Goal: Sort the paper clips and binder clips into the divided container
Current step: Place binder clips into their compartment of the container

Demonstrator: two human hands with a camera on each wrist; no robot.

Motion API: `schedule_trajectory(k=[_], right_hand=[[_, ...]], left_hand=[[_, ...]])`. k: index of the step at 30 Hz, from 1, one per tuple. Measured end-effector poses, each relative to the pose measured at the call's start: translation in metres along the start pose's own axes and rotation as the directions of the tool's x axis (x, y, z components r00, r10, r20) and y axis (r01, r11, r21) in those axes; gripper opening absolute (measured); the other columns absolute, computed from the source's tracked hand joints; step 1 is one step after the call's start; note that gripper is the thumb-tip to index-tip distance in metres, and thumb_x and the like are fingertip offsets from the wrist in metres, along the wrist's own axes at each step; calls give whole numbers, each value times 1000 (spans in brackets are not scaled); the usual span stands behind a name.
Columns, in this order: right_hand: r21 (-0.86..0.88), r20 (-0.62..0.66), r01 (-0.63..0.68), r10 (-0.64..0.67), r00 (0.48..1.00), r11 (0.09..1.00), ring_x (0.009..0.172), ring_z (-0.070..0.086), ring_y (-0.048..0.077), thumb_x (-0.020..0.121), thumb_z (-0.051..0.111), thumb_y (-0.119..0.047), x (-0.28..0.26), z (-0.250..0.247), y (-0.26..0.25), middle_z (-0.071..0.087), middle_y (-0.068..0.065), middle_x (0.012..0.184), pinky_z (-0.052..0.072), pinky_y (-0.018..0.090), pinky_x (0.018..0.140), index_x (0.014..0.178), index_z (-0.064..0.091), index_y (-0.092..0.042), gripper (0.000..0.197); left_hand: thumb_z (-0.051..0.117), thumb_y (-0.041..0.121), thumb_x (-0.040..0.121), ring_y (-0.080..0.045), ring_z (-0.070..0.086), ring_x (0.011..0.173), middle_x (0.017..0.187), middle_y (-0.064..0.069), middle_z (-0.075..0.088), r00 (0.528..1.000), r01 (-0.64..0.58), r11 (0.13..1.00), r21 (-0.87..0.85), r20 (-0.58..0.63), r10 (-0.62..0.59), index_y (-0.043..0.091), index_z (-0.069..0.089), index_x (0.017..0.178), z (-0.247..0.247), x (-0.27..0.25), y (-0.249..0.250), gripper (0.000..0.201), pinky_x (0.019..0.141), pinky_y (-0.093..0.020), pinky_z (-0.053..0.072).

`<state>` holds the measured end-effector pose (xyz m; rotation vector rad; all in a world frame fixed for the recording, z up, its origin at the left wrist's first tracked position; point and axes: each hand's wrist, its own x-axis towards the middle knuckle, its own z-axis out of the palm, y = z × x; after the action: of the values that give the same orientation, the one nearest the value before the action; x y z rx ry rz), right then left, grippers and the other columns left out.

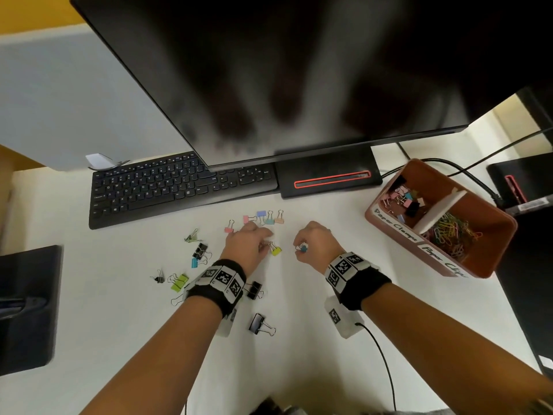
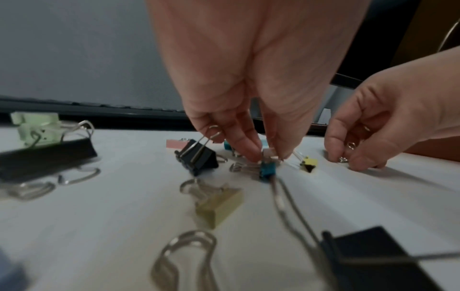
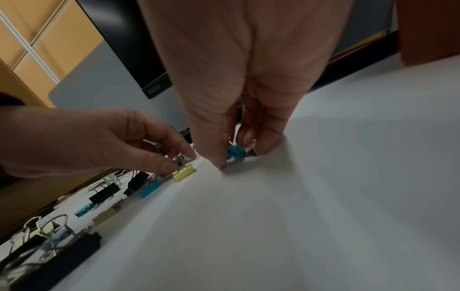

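My left hand point(image 1: 266, 244) pinches the wire handle of a small yellow binder clip point(image 1: 276, 251) that lies on the white desk point(image 1: 299, 310). In the left wrist view its fingertips point(image 2: 254, 155) meet just above a blue clip point(image 2: 267, 169), with the yellow binder clip point(image 2: 308, 163) to the right. My right hand point(image 1: 300, 247) grips a small teal binder clip point(image 3: 235, 154) between thumb and fingers, low on the desk. The brown divided container point(image 1: 496, 235) stands at the right, binder clips in its far compartment and coloured paper clips in its near one.
Several loose binder clips lie around my left wrist: pastel ones point(image 1: 263, 218) near the keyboard point(image 1: 179, 187), black point(image 1: 258, 323), green point(image 1: 179, 281) and blue point(image 1: 196, 262). A monitor point(image 1: 299, 70) overhangs the back; a cable point(image 1: 380, 354) runs by my right forearm.
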<state>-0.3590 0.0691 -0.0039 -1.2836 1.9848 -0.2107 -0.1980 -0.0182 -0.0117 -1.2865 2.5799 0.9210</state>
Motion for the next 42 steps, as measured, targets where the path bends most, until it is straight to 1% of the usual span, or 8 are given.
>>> schedule_trajectory(k=[7,14,20,24,30,38,40,42], right_hand=[[56,5,32,-33,999,998,99,55,28,78,68,-11,-5,0,5,57,13,109,40,29,94,97,67,-9,19],[10,76,42,-42,996,999,102,54,29,75,73,-17,-4,-6,6,55,13,112,40,30,91,102,66,-10,29],[2,88,50,-50,995,999,97,56,28,73,76,-17,-6,-7,9,56,11,108,44,31,86,100,66,-10,30],[25,76,59,-61,995,998,86,51,21,74,74,-16,-8,-5,13,48,3,94,42,27,80,102,66,-10,30],[64,59,89,-93,994,994,91,58,25,77,71,-15,-22,-6,19,61,12,106,44,29,85,103,67,-9,27],[76,-393,67,-32,919,995,88,62,20,80,70,-16,-70,-114,52,69,11,102,46,26,85,108,66,-7,30],[116,-476,45,15,880,992,85,61,21,83,66,-11,-79,-146,63,68,18,104,50,24,81,109,64,-2,28],[145,-406,-27,84,910,989,94,61,29,86,60,-5,-78,-164,74,62,24,114,53,21,80,120,56,1,35]], left_hand=[[67,48,75,-14,51,98,111,3,45,996,42,999,31,77,-44,23,60,108,2,-2,16,42,92,-33,42],[65,25,83,-25,54,90,102,-6,51,995,39,994,98,88,-48,15,63,92,9,6,23,14,86,-39,46],[67,15,80,-17,47,76,92,-1,41,996,-39,999,0,85,39,8,63,86,8,9,20,9,76,-25,42],[69,19,77,-18,53,76,84,-2,55,997,-62,994,-86,40,66,17,60,76,4,9,22,9,71,-22,37],[71,16,77,-12,54,76,81,3,61,997,-70,973,-218,5,73,17,62,76,-10,6,41,9,67,-15,38],[75,20,74,-1,53,66,75,6,62,975,-222,864,-452,-97,200,18,62,78,-29,37,160,13,61,-3,39],[74,21,76,-6,57,69,78,4,64,967,-251,824,-508,-92,238,17,64,81,-24,50,198,12,64,-7,43],[69,28,79,-13,63,80,88,0,68,968,-240,819,-522,-63,243,17,67,91,-15,62,225,16,77,-22,52]])
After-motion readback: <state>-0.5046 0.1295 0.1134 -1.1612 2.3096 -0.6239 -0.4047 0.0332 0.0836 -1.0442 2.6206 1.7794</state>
